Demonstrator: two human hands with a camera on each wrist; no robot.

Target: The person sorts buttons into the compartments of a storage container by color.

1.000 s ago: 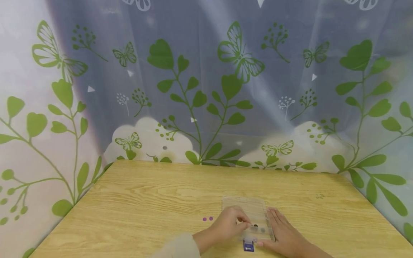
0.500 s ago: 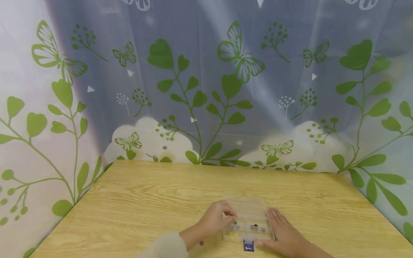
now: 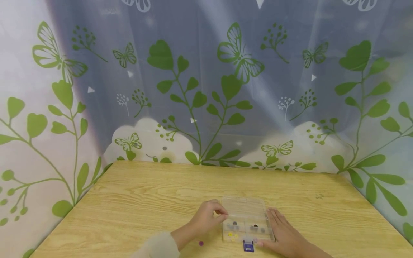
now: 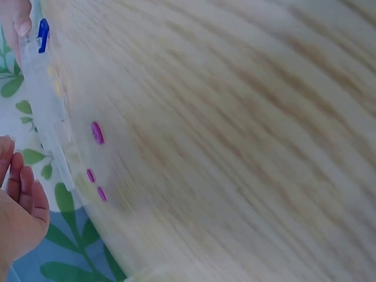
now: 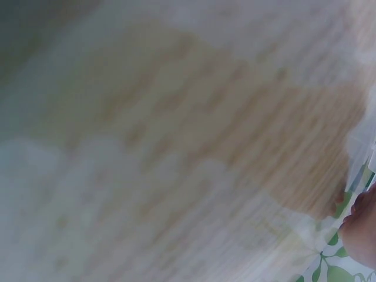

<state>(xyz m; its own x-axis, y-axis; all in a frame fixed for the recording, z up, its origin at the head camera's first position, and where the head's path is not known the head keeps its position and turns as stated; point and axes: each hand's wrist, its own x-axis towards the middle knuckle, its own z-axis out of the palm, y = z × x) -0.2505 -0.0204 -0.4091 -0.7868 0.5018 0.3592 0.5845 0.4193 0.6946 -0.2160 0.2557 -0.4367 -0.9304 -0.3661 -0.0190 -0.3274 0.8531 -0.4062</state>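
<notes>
A clear plastic compartment box [image 3: 244,207] with a blue latch [image 3: 248,246] lies on the table. Yellow buttons [image 3: 230,234] sit in its front left compartment, and dark buttons [image 3: 255,226] show farther back in it. My right hand [image 3: 285,233] lies along the box's right side, fingers straight and thumb at the front edge beside the latch. My left hand [image 3: 206,216] hovers at the left edge of the box, thumb and fingers loosely bent, with nothing visible between them. One purple button [image 3: 201,243] lies below the left wrist; the left wrist view shows purple buttons [image 4: 97,133] on the table.
The wood-grain table [image 3: 155,200] reaches back to a curtain [image 3: 206,89] printed with green leaves and butterflies. In the right wrist view mostly blurred tabletop [image 5: 252,141] appears, with part of a hand [image 5: 359,232] at the lower right.
My left hand has moved left from over the box's right-hand compartments to its left edge, uncovering the left compartments. The right hand and the box have stayed in place.
</notes>
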